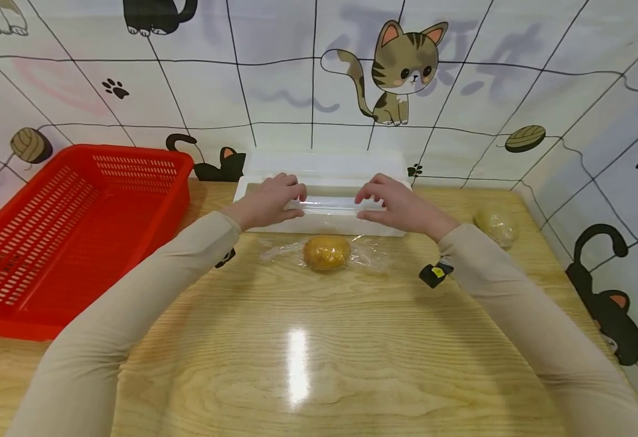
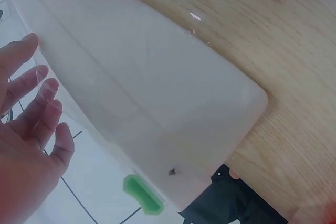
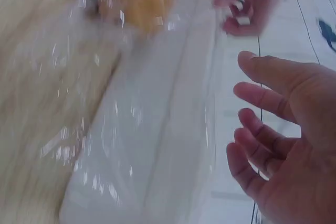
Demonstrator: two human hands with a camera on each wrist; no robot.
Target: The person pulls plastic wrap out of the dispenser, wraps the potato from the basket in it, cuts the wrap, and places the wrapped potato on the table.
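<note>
A white cling film box [image 1: 324, 227] lies on the table with its lid [image 1: 326, 164] raised behind it. Inside shows a roll of clear film [image 1: 329, 203]. My left hand [image 1: 272, 199] is over the left part of the box, thumb and bent fingers apart. Over the right part is my right hand [image 1: 386, 203], its fingers [image 3: 249, 171] loosely curved with nothing between them. Near the left fingertips [image 2: 31, 39] runs a thin edge of clear film. In front of the box sits a yellow-brown potato [image 1: 326, 252] in clear film, whose loose ends [image 1: 370, 255] spread sideways.
A red plastic basket [image 1: 105, 224] with slotted walls stands on the left. Toward the back right of the wooden table [image 1: 319, 340] lies a pale yellow-green round thing [image 1: 496, 224] in clear film. Cat-patterned sheeting [image 1: 275, 91] rises behind and to the right.
</note>
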